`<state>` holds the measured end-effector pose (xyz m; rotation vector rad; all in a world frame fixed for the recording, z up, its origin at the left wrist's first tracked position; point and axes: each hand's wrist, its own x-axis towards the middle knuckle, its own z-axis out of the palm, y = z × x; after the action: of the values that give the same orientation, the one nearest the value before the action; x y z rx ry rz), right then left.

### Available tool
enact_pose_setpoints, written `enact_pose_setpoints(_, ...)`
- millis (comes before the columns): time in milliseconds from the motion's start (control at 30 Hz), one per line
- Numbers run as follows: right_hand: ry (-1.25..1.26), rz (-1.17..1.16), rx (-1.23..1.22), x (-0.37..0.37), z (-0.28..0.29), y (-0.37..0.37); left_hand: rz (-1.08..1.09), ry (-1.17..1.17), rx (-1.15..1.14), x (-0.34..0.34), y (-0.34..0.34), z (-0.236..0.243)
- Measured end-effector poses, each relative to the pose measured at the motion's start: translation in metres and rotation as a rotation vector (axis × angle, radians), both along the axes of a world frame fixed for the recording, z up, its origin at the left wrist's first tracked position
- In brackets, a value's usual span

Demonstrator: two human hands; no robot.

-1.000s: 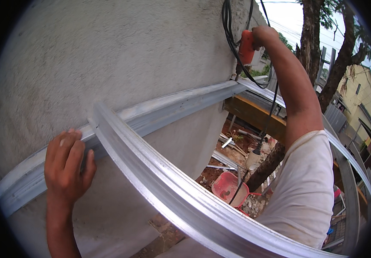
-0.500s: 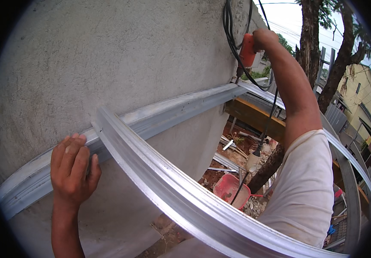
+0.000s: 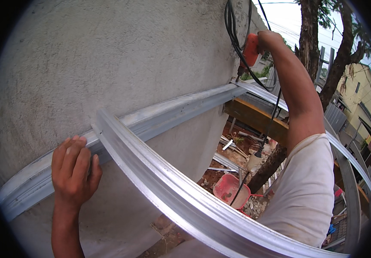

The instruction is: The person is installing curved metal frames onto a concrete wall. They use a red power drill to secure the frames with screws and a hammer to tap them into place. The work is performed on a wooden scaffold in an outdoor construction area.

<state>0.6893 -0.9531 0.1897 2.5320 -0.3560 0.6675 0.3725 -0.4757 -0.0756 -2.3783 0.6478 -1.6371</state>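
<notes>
- Hands well apart: left low by the wall, right up at the far corner.
- Left hand (image 3: pixel 73 172): fingers draped over the top edge of the wall channel (image 3: pixel 181 105), thumb standing off to the side. Resting, not clamped round it.
- Right hand (image 3: pixel 270 41): closed round the handle of the orange power drill (image 3: pixel 250 51), arm stretched out.
- Drill: nose down, at the far end of the wall channel where it meets the outer channel (image 3: pixel 260 91). Can't quite tell if the tip touches metal; too small from here.
- Wall channel runs along the rough grey wall (image 3: pixel 108 51).
- Crossing channel (image 3: pixel 164 176): shiny metal, one end at the wall channel just right of the left hand, running to the lower right in front of the body.
- Black cable (image 3: pixel 231 30): looped beside the drill, more of it hanging down past the brown beam (image 3: pixel 254 115).
- Below: red wheelbarrow (image 3: pixel 225 188) on rubble-strewn ground.
- Right side: tree trunk (image 3: pixel 309 47), yellow building (image 3: pixel 361 92) behind.
</notes>
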Motion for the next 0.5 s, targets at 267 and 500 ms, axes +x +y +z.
enact_pose_setpoints(267, -0.163, 0.188, -0.057, -0.005, -0.023, -0.039, -0.004, 0.008, -0.005, 0.002, -0.002, 0.001)
enact_pose_setpoints(500, -0.326, 0.24, 0.112, -0.04, -0.055, -0.066, -0.012, 0.008, -0.004, 0.001, -0.003, 0.002)
